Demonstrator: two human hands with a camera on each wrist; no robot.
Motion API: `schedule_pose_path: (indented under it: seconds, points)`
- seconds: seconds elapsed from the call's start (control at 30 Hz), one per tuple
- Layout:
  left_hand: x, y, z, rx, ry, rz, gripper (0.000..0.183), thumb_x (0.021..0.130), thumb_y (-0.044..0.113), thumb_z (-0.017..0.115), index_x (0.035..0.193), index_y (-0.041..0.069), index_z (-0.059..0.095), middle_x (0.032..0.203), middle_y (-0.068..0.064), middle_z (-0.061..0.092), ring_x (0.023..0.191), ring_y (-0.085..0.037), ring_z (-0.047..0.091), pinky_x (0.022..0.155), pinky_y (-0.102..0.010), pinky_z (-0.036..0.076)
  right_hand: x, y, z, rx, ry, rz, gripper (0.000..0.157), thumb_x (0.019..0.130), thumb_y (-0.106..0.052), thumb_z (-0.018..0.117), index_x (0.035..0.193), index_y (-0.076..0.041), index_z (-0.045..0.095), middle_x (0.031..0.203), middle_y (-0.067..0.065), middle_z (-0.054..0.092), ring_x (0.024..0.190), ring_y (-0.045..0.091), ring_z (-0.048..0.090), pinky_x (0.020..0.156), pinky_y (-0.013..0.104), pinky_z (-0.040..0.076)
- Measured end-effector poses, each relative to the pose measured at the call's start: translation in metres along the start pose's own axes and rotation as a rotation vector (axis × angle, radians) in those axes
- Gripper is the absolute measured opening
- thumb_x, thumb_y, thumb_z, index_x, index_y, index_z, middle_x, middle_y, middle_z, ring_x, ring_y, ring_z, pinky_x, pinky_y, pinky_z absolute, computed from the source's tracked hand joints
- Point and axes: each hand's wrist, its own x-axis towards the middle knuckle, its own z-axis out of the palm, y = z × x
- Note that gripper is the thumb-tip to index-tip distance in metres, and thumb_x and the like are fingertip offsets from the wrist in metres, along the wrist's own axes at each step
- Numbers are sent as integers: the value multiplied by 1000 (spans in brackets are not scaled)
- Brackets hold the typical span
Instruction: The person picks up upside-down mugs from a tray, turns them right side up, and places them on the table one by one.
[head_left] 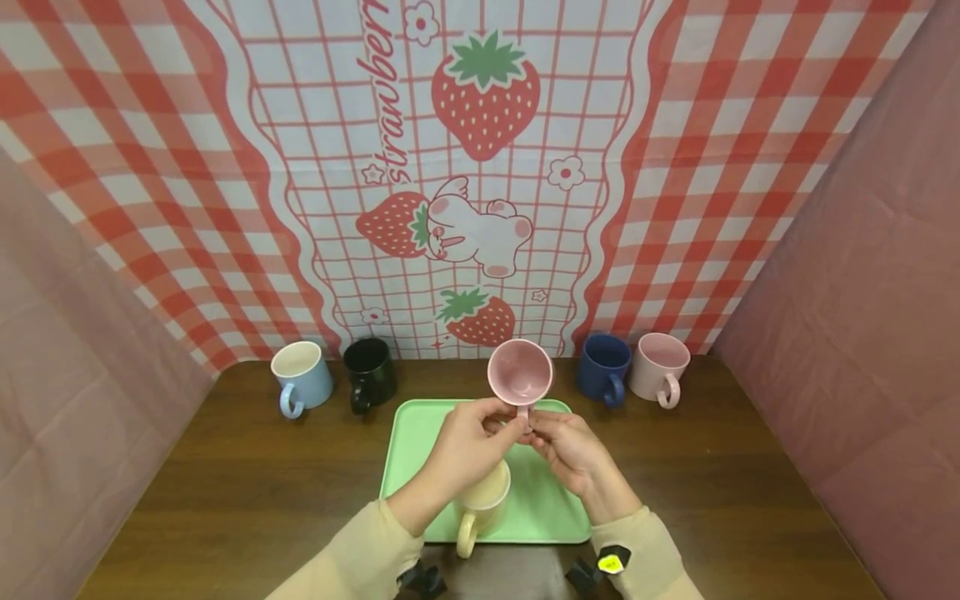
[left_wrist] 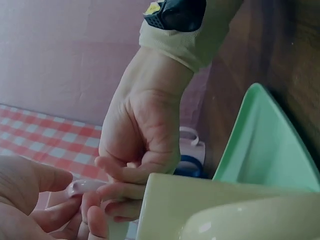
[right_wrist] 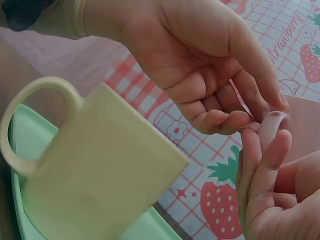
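A pink mug [head_left: 521,372] is held up above the far part of the green tray [head_left: 408,433], its mouth facing the head camera and its handle [right_wrist: 270,129] pointing toward the person. Thumb and fingers of the left hand [head_left: 474,443] pinch the handle from one side. From the other side the right hand [head_left: 576,454] pinches it too, its fingers curled. Below the left forearm a pale yellow mug [head_left: 486,500] stands on the tray, partly covered by that hand, with its handle toward the near edge. Fingers hide much of the pink handle.
Toward the back left of the brown table [head_left: 247,492] stand a light blue mug [head_left: 306,383] and a black mug [head_left: 377,372]. At the back right are a dark blue mug [head_left: 597,372] and another pink mug [head_left: 651,379]. A strawberry-print cloth [head_left: 480,225] hangs behind.
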Motion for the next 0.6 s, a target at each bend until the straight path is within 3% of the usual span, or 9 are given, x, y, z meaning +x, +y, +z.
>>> schedule_pose_path:
  seconds: [0.17, 0.33, 0.6]
  points:
    - [2, -1, 3, -121, -25, -23, 20, 105, 10, 72, 113, -6, 80, 99, -15, 82, 85, -20, 79, 77, -23, 61, -1, 0, 0, 4, 4, -7, 39, 109, 6, 50, 96, -12, 82, 90, -1, 79, 82, 6, 74, 73, 10, 54]
    - [1, -1, 4, -228, -63, -48, 22, 107, 8, 69, 116, -10, 77, 101, -21, 79, 83, -16, 74, 77, -24, 60, -1, 0, -1, -12, -20, -14, 43, 108, 6, 51, 91, -16, 83, 88, -2, 79, 80, 7, 74, 72, 11, 55]
    - [2, -2, 3, -268, -125, -83, 23, 108, 9, 67, 118, -10, 75, 106, -22, 78, 76, -9, 66, 70, -24, 56, -2, -2, 1, -31, 14, -13, 39, 107, 8, 52, 93, -12, 82, 89, -2, 78, 79, 6, 74, 72, 11, 56]
